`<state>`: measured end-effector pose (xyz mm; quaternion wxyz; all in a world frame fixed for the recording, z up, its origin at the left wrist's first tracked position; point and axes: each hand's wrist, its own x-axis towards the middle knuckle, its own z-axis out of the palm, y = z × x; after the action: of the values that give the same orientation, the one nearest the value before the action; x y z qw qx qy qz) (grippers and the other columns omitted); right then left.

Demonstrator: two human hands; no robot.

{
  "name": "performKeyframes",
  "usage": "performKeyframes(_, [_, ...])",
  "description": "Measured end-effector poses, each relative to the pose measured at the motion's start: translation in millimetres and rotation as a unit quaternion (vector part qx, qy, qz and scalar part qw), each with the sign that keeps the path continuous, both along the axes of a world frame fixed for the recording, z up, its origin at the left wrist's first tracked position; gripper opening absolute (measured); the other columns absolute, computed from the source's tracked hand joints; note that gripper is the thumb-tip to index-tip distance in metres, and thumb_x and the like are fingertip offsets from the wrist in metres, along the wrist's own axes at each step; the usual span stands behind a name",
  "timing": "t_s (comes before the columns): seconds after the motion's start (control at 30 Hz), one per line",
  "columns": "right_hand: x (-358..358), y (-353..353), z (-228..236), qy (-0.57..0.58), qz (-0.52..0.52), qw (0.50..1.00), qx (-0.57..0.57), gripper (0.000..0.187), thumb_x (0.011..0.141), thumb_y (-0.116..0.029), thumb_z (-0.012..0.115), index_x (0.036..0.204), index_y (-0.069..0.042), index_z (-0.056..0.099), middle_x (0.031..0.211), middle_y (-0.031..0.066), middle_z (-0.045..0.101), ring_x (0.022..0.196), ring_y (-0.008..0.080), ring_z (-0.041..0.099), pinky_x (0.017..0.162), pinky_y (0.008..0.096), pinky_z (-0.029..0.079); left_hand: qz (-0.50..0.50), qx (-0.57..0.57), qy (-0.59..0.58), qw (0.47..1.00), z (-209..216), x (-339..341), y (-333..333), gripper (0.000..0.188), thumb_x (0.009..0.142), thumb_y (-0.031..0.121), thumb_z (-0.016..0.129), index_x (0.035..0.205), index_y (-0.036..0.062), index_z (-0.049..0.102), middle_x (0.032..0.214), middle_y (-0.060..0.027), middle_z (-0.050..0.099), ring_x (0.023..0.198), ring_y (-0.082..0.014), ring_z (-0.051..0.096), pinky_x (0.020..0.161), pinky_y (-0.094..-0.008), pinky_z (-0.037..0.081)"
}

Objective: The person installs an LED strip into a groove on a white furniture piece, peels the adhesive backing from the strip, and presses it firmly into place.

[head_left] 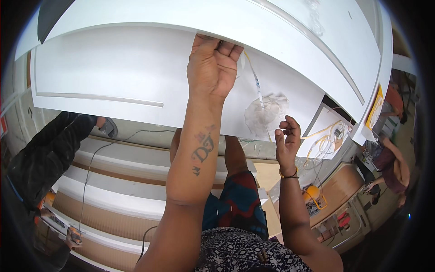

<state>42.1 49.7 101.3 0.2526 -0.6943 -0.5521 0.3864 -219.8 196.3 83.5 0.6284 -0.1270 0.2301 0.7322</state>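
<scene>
My left hand [214,63] reaches up to the lower edge of the white cabinet panel [176,13]. Its fingers curl in behind that edge, and their tips are hidden. From beside them a thin yellow-and-white strip [257,81] hangs down across the white shelf board [122,68]. It passes over a crumpled whitish cloth or paper [267,113], which of the two I cannot tell. My right hand [288,136] hovers beside this crumpled piece, near the strip's lower end. Its fingers are loosely bent, thumb apart, and nothing shows between them.
Loose wires [324,143] hang by a cut-out at the right end of the cabinet. Below, a dark cable [86,181] crosses long white boards [122,177]. One person in dark clothes [45,154] works at left, others at right. A workbench [340,190] holds tools.
</scene>
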Motion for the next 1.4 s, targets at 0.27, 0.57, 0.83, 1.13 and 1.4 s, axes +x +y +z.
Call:
performKeyframes(0.27, [1.2, 0.2, -2.1, 0.016, -0.009, 1.0, 0.003, 0.05, 0.088, -0.024, 0.071, 0.13, -0.004, 0.05, 0.105, 0.005, 0.053, 0.09, 0.0122, 0.05, 0.079, 0.027, 0.044, -0.004, 0.014, 0.005, 1.0, -1.7, 2.9, -0.2, 0.02, 0.093, 0.012, 0.052, 0.111, 0.0073, 0.06, 0.116, -0.0054, 0.062, 0.11, -0.0215, 0.059, 0.104, -0.0447, 0.041])
performKeyframes(0.57, [-5.0, 11.3, -0.8, 0.018, -0.001, 0.999, 0.034, 0.049, 0.089, -0.023, 0.069, 0.129, -0.003, 0.051, 0.104, 0.005, 0.053, 0.089, 0.0124, 0.05, 0.079, 0.027, 0.044, 0.013, 0.027, -0.048, 0.998, 1.6, -1.3, 0.4, 0.023, 0.09, 0.014, 0.051, 0.108, 0.0017, 0.059, 0.112, -0.0086, 0.062, 0.109, -0.0238, 0.057, 0.108, -0.0436, 0.036])
performKeyframes(0.83, [-72.7, 79.9, -2.8, 0.413, -0.047, 0.909, -0.009, 0.049, 0.092, -0.023, 0.061, 0.133, 0.001, 0.048, 0.123, 0.0146, 0.059, 0.113, 0.0196, 0.056, 0.088, 0.0308, 0.047, 0.064, 0.005, -0.105, 0.992, 16.3, -3.2, -4.2, 0.047, 0.08, 0.028, 0.052, 0.115, -0.004, 0.052, 0.122, -0.0174, 0.056, 0.123, -0.0302, 0.049, 0.114, -0.0472, 0.028])
performKeyframes(1.13, [-134.2, 123.5, -18.6, 0.779, -0.064, 0.624, 0.002, 0.04, 0.09, -0.021, 0.054, 0.127, -0.006, 0.056, 0.128, 0.0143, 0.059, 0.122, 0.0301, 0.051, 0.094, 0.0438, 0.043, 0.023, -0.017, -0.024, 0.999, 23.7, 1.3, -4.4, 0.059, 0.077, 0.035, 0.056, 0.117, -0.0071, 0.049, 0.125, -0.0191, 0.054, 0.127, -0.0312, 0.047, 0.113, -0.0508, 0.023])
performKeyframes(1.4, [-141.5, 129.6, -27.9, 0.83, -0.095, 0.55, 0.0, 0.026, 0.085, -0.017, 0.057, 0.108, -0.009, 0.063, 0.112, 0.0066, 0.063, 0.107, 0.0238, 0.054, 0.087, 0.0415, 0.043, -0.004, -0.039, 0.03, 0.999, 19.8, 2.6, -4.3, 0.07, 0.076, 0.04, 0.058, 0.127, -0.0067, 0.047, 0.132, -0.0209, 0.051, 0.127, -0.0325, 0.045, 0.109, -0.0487, 0.029])
